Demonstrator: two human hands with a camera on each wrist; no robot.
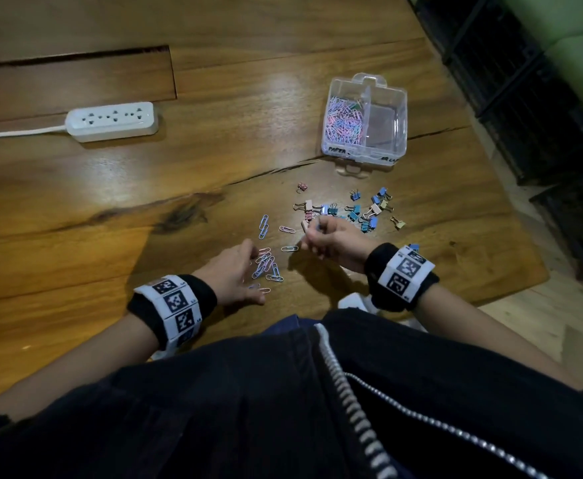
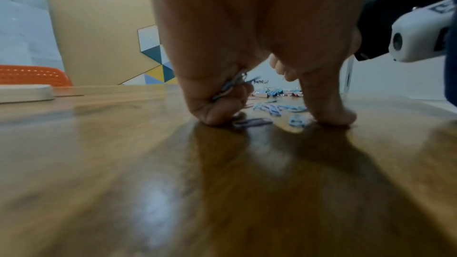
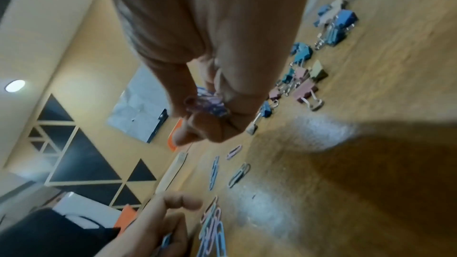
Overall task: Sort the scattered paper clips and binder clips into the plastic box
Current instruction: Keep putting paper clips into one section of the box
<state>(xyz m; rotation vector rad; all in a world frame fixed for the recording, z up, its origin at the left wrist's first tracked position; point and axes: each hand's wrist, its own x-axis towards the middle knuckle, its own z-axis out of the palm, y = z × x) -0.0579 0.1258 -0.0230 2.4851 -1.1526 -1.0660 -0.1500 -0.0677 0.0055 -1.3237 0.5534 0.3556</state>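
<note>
A clear plastic box [image 1: 383, 143] stands open at the far right, with a heap of paper clips [image 1: 343, 121] in its left compartment. Coloured binder clips [image 1: 355, 210] lie scattered in front of it. Loose paper clips [image 1: 265, 266] lie between my hands. My left hand [image 1: 248, 271] rests its fingertips on the table beside them, and its curled fingers hold a few paper clips [image 2: 228, 87]. My right hand [image 1: 312, 236] hovers just left of the binder clips and grips a small bunch of paper clips [image 3: 210, 104].
A white power strip [image 1: 112, 121] lies at the far left with its cord running off left. The wooden table [image 1: 145, 202] has a long crack across its middle. Its right edge drops off near black crates [image 1: 525, 81].
</note>
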